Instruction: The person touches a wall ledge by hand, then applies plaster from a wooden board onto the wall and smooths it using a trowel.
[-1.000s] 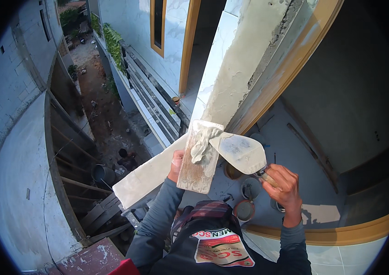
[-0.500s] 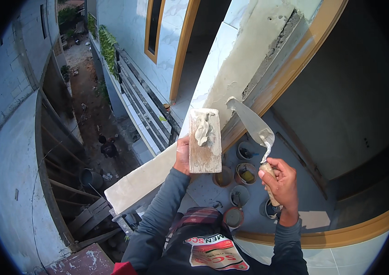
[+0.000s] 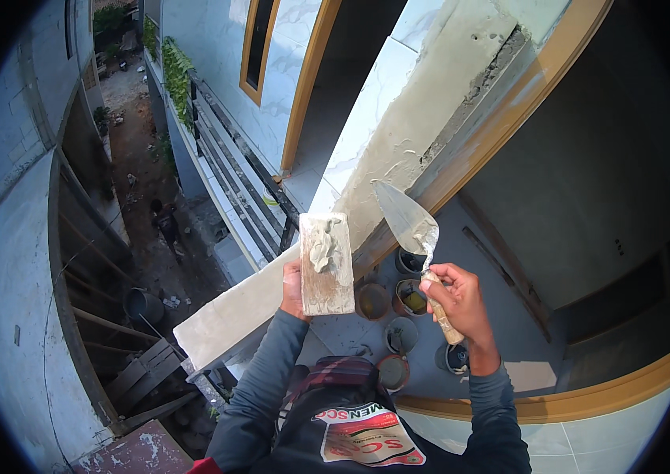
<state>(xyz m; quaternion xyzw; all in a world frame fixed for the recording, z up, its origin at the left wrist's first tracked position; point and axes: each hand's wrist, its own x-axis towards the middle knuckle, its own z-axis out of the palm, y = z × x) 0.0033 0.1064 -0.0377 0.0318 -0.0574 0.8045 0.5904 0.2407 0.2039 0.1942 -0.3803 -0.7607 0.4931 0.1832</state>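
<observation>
Far L, down in the alley, a co-worker (image 3: 166, 225) is now farther up the path than 1 s ago, when they were nr the dark bucket (image 3: 144, 306); the bucket itself sits by the planks (image 3: 143, 371). Next, the dark railing (image 3: 228, 146) w/ green leaves (image 3: 176, 75) at its far end.

Then the pale ledge (image 3: 228, 312), low, its outer end pointing down-L. Over it, L hand (image 3: 293, 291) grasps the rect. board (image 3: 327, 294) at its L edge; most fingers hidden behind. Board's nearly straight up-down in view now, vs slanted 1 s ago. Mortar (image 3: 324, 245) still heaped on its upper half.

R of the board, the trowel (image 3: 407, 220): 1 s ago its blade lay across the board's top R corner, at the mortar; now it's well clear, tip pointing up-L, in front of the plastered strip (image 3: 422, 118). Can't tell if tip touches. Smears show on the strip just above.

R hand (image 3: 459, 300) is clenched round the wooden handle (image 3: 441, 310), same as bef. Below, several buckets (image 3: 400, 335) on the floor; far R, the wood frame (image 3: 524, 103).
</observation>
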